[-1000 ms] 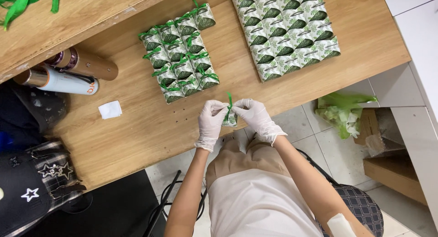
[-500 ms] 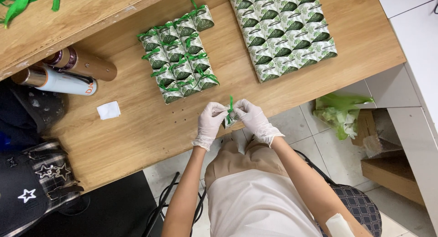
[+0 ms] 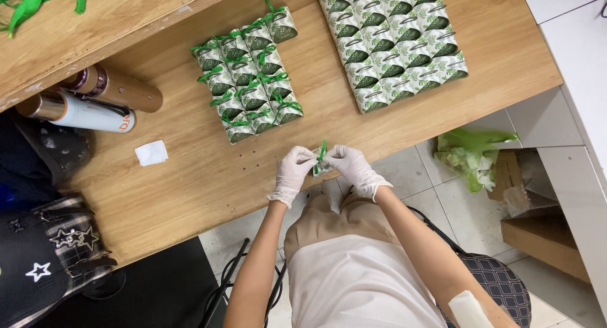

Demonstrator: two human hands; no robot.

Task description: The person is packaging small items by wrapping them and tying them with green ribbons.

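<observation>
Left hand (image 3: 293, 172), white-gloved: fingers pinching small box (image 3: 320, 166) from its left; right hand (image 3: 353, 167), white-gloved: fingers pinching same box from its right; box: green-and-white, green ribbon on top, held at table (image 3: 190, 170) near edge; ribboned boxes (image 3: 248, 70): block farther in on table; plain boxes (image 3: 392, 42): block right of ribboned ones; white scrap (image 3: 151, 153): left of hands; two bottles (image 3: 95, 99): table's left edge.

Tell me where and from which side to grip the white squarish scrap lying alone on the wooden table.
Pinch the white squarish scrap by its edge nearest the table's front edge, coming from above. It lies flat on the wooden table with bare wood all round, so there is probably no thickness to wrap; an edge or corner pinch seems the only hold.
</observation>
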